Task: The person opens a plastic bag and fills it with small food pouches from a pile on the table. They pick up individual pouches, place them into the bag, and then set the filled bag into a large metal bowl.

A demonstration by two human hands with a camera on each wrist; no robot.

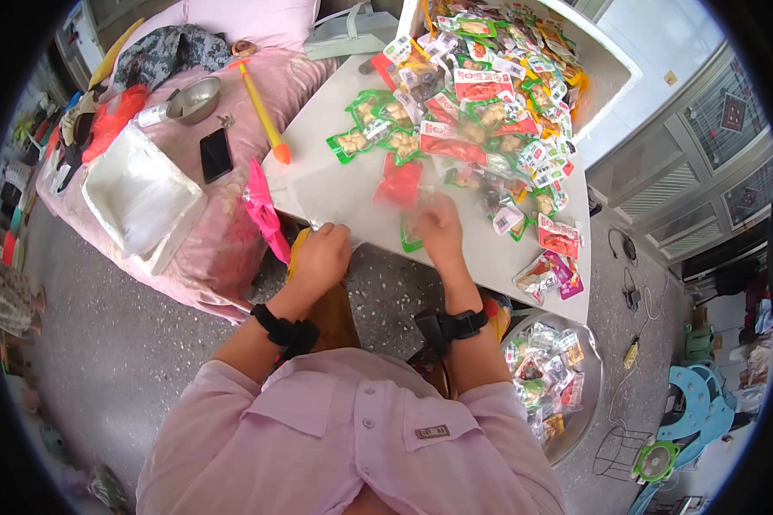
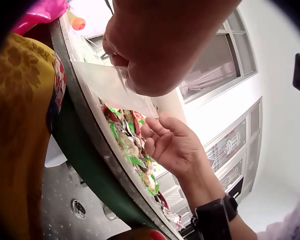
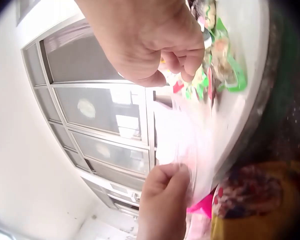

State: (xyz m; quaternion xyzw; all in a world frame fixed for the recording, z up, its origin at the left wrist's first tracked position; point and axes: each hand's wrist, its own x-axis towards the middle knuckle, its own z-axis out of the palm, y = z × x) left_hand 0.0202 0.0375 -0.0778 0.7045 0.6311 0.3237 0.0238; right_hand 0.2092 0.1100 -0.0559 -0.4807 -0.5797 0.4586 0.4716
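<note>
My left hand pinches one end of a clear plastic bag at the table's front edge. The bag stretches across toward my right hand, which hovers over the tabletop with its fingers loosely bent and a gap between thumb and fingertips. Just beside the right hand are a red packet, blurred, and a green-edged packet, partly hidden by the hand. Beyond them spreads a heap of small sealed snack packets, with green-edged ones on its left side.
Packets spill from a white foam box at the table's back. A metal basin of packets stands at lower right. To the left, a pink-covered bed holds an open foam box, phone and pan. Pink plastic hangs near the table corner.
</note>
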